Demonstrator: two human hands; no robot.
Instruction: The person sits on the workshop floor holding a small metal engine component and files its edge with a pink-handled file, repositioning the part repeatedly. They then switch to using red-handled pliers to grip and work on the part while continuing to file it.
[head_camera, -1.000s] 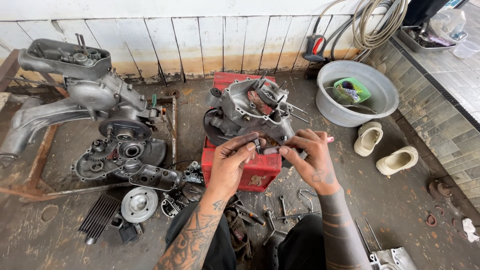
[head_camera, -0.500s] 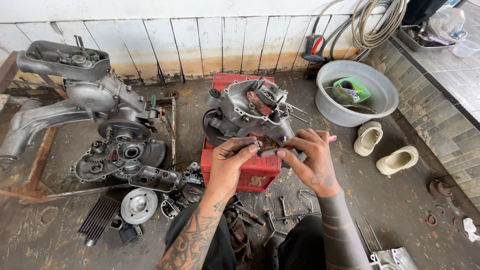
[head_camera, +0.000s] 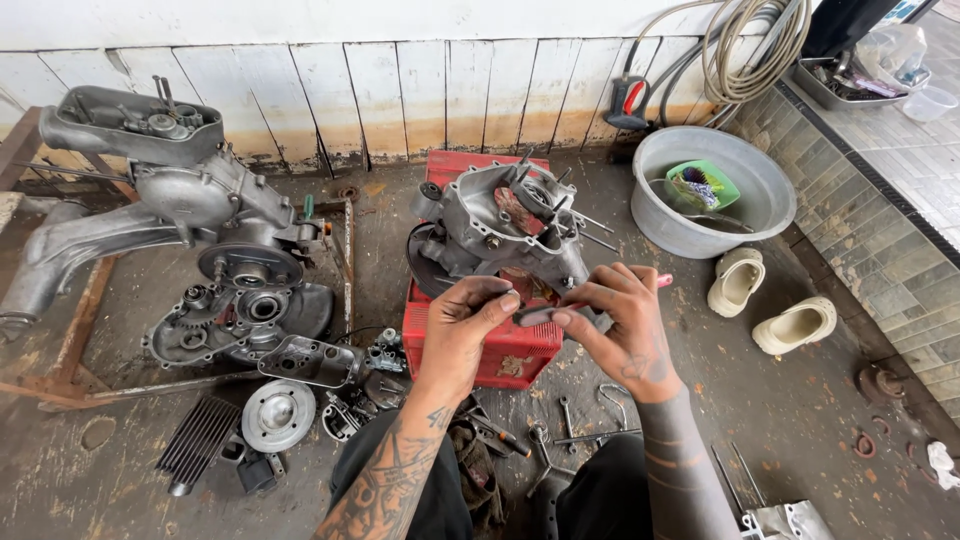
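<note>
Now both hands (head_camera: 545, 325) pinched on small dark part (head_camera: 533, 316), long axis left-right.

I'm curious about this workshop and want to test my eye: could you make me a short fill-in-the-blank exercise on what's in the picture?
1. The engine casing in front of the person rests on a crate coloured ____.
2. The left hand and right hand together hold one small dark part at the ____ of the picture.
3. The green tub sits inside a grey ____.
4. Right of the basin, a pair of cream ____ lies on the floor.

Missing words: red; middle; basin; shoes
</note>
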